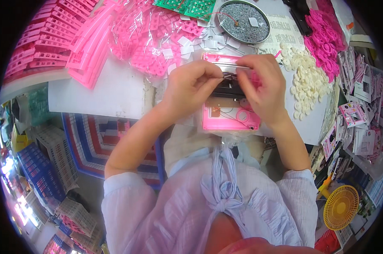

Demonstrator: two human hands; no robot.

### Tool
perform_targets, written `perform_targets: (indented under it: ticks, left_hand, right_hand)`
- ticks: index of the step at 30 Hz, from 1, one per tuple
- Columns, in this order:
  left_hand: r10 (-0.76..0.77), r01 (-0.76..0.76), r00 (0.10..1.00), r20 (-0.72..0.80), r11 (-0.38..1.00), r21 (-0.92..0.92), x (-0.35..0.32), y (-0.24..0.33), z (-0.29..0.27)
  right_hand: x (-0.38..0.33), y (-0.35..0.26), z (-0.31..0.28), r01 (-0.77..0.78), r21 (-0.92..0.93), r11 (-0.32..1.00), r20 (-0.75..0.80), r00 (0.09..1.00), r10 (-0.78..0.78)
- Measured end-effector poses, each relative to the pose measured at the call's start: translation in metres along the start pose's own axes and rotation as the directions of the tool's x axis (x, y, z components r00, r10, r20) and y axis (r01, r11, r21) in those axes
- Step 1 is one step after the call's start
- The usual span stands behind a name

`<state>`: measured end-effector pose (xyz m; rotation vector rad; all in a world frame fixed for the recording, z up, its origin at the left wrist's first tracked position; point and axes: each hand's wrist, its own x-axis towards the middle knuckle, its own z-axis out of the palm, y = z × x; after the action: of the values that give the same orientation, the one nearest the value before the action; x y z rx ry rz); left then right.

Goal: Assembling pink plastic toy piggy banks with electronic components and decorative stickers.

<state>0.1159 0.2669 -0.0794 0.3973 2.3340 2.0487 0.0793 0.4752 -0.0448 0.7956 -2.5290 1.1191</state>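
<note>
Pale worktop [98, 97] seen from above: bare surface lies left, bounded by the front edge; a narrower free strip lies right of the pink case [212, 124], which sits near the front edge before the torso. A round dish [250, 43] contains small grey parts [238, 29]; a clear bag [134, 46] contains pink pieces. Left hand [190, 84]: grip pinched closed at the case's black part [227, 89], contents indistinguishable. Right hand [265, 86]: grip parted, thumb beside the black part.
</note>
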Motion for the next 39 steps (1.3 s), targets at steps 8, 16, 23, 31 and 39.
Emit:
perform_targets:
  ticks: [8, 16, 23, 31, 39]
  left_hand:
    - [0.082, -0.092, 0.995, 0.055, 0.972, 0.216, 0.008, 0.014, -0.008]
    - [0.131, -0.266, 0.922, 0.365, 0.899, 0.349, 0.028, 0.018, -0.027]
    - [0.196, -0.337, 0.917, 0.348, 0.846, 0.413, 0.012, 0.024, -0.026]
    - [-0.338, 0.258, 0.918, 0.208, 0.906, 0.335, 0.02, 0.032, -0.017]
    - [-0.269, 0.101, 0.913, 0.307, 0.877, 0.469, 0.032, 0.038, -0.017]
  right_hand:
    - [-0.013, 0.001, -0.019, 0.102, 0.016, 0.995, 0.24, 0.965, -0.103]
    - [-0.007, 0.006, -0.022, 0.204, 0.033, 0.978, 0.35, 0.914, -0.203]
    - [-0.004, -0.004, -0.024, 0.288, -0.046, 0.957, 0.439, 0.866, -0.24]
    - [0.0, -0.012, -0.027, 0.31, -0.1, 0.945, 0.504, 0.835, -0.221]
    - [-0.017, -0.043, -0.021, 0.418, -0.446, 0.791, 0.451, 0.869, -0.205]
